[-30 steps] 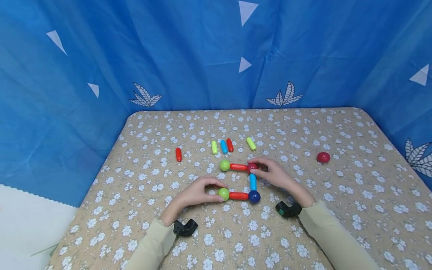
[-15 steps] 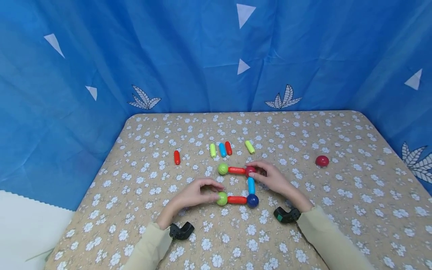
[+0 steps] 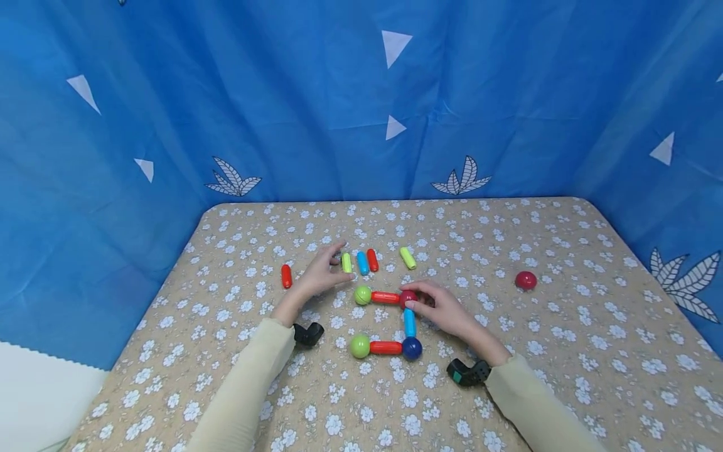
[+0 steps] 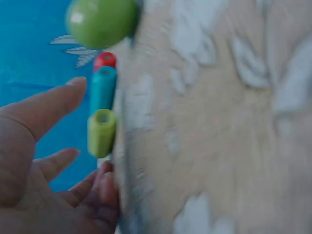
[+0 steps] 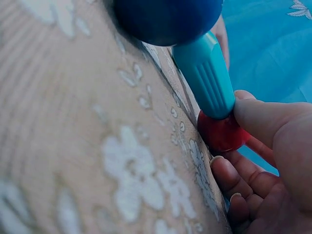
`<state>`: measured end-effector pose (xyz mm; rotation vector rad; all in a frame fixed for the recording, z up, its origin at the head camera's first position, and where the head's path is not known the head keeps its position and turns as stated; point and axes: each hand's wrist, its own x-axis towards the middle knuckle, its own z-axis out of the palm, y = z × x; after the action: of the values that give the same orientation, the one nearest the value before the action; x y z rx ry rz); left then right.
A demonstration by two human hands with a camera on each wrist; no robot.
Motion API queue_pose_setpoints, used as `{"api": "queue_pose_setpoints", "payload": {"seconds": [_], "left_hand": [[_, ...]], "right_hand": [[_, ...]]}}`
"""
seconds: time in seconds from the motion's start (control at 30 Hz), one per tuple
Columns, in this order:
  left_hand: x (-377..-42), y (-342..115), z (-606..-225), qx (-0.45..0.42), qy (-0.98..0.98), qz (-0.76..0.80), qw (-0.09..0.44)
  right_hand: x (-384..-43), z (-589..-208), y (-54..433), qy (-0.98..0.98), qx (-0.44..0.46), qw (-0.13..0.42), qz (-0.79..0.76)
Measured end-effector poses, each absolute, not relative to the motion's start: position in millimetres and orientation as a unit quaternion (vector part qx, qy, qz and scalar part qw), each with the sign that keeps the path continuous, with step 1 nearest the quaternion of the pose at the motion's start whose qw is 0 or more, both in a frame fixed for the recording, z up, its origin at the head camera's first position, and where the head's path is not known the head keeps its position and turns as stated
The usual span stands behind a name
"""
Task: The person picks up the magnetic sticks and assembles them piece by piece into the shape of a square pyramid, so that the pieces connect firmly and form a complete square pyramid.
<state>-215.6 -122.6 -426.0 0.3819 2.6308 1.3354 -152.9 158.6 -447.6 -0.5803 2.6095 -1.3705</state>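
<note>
While the right hand pinches the red ball, I'd guess it's pickup time: left hand, fingers apart, needs to pinch the nearest lime stick.

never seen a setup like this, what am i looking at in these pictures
No machine here: these are a person's left hand and right hand, both bare. The wide view looks down from the head; the two close ones look from each wrist. On the flowered cloth lie a three-sided frame of rods and balls, five loose rods and a separate red piece. The right hand holds the frame's red ball. The left hand is at a loose yellow-green rod, not visibly gripping it.
</note>
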Motion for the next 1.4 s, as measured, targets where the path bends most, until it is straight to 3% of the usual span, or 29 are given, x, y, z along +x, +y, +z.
{"api": "queue_pose_setpoints", "payload": {"seconds": [0.6, 0.97, 1.4], "left_hand": [[-218.3, -134.3, -431.8, 0.121, 0.902, 0.414, 0.025], [-187.9, -159.1, -426.3, 0.021, 0.688, 0.713, 0.137], [-151.3, -161.1, -428.7, 0.008, 0.604, 0.769, 0.21]], "right_hand": [[-160.5, -443.8, 158.6, 0.866, -0.203, 0.06, -0.453], [-162.5, -440.8, 157.4, 0.865, -0.199, 0.065, -0.455], [-154.6, -443.6, 157.2, 0.865, -0.184, 0.08, -0.46]]}}
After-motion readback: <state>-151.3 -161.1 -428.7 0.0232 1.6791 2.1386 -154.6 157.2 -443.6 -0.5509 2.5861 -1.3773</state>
